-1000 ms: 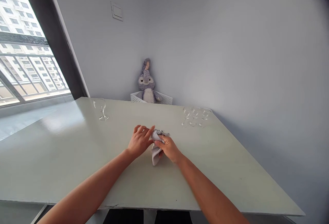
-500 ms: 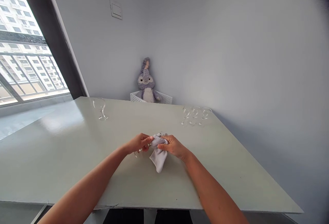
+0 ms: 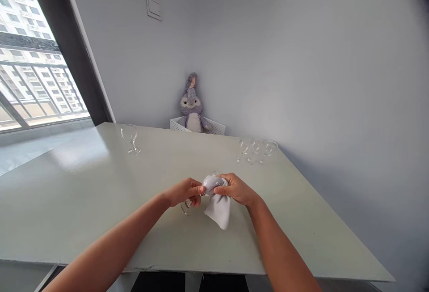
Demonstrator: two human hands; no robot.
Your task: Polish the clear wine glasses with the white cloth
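Note:
My left hand (image 3: 188, 191) is closed round the stem of a clear goblet (image 3: 185, 208), whose foot sticks out below the fingers toward the lower left. The goblet lies tilted, its bowl pointing right. A pale grey cloth (image 3: 219, 209) is stuffed in and bunched about the bowl, with one corner hanging down. My right hand (image 3: 233, 188) grips the cloth at the bowl's rim, thumb in front. Part of the bowl is hidden by cloth and fingers.
One goblet (image 3: 130, 139) stands upright at the table's far left. Three more glasses (image 3: 256, 151) stand in a row near the right edge. Behind the pale table (image 3: 161, 238), a plush rabbit (image 3: 192, 113) sits in a white basket (image 3: 217, 128) against the wall.
Both hands, with the goblet and cloth, have shifted slightly right. The goblet has turned a little, showing more of its bowl and foot. The hanging cloth corner has swung right.

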